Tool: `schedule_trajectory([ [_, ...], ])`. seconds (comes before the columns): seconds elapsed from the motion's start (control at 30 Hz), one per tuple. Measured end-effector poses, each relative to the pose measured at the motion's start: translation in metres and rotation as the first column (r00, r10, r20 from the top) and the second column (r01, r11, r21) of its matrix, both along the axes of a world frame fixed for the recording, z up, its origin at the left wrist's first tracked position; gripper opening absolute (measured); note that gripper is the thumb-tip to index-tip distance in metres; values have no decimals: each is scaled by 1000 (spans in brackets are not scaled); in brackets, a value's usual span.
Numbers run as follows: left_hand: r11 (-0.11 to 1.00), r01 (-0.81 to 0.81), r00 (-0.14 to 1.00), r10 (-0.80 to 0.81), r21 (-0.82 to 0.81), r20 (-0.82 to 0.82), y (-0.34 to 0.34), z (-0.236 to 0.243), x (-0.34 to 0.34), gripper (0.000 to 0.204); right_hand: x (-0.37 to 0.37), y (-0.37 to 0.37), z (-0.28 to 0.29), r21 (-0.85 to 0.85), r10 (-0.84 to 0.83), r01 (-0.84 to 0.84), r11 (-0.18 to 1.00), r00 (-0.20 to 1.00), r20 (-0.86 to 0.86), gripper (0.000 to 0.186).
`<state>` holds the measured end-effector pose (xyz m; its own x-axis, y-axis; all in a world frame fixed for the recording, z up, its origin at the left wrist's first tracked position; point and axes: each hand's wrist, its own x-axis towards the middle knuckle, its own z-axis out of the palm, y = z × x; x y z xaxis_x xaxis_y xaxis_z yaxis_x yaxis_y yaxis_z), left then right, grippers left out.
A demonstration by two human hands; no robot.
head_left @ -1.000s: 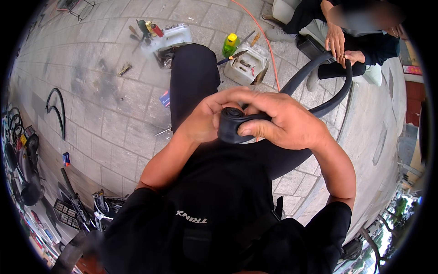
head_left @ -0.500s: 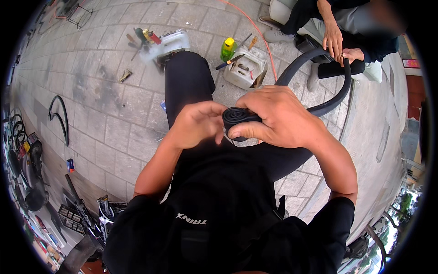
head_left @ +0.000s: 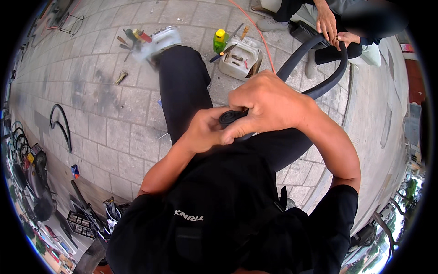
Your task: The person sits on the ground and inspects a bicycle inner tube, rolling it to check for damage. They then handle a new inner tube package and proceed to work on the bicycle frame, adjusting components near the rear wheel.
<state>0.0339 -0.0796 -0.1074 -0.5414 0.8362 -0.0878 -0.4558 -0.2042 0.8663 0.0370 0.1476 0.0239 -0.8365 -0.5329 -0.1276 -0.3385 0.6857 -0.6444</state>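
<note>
A black rubber inner tube [head_left: 229,117], wound into a tight flat coil at its end, is held above my lap. My left hand [head_left: 204,129] wraps the coil's left side, its fingers partly hidden behind it. From the other side my right hand [head_left: 270,106] grips the roll, the thumb lying along the near edge and the fingers bent over the top. Two flattened lengths of the tube [head_left: 292,60] run from beyond my right hand to the upper right. There another person's hands [head_left: 326,23] hold the far bend.
White cut-open plastic jugs with tools, one [head_left: 226,70] beyond my hands and another [head_left: 166,40] further left, stand on the paving. A green bottle [head_left: 220,41] is beside one. A red hose [head_left: 258,28] crosses behind. A black tube [head_left: 62,125] and bicycle parts [head_left: 86,212] lie left.
My left hand has come in from beside the roll and closed on it. The right hand has turned over the coil, now covering more of it. The view has shifted slightly.
</note>
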Motion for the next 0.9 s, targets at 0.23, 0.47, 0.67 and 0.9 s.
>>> schedule_trajectory([
  [0.23, 980, 45, 959, -96, 193, 267, 9, 3, -4, 76, 16, 25, 16, -97, -11, 27, 995, 987, 163, 36],
  [0.47, 943, 73, 965, -149, 325, 214, 22, -6, -14, 78, 3, 33, 11, -306, 29, 106, 946, 913, 406, 53],
  [0.67, 838, 66, 923, -257, 542, 285, 49, -14, -20, 85, -6, 35, 7, -375, 127, 64, 925, 877, 463, 56],
  [0.9, 922, 134, 921, -251, 362, 297, 51, -13, -28, 68, -5, 46, 7, -314, -57, 177, 933, 933, 357, 54],
])
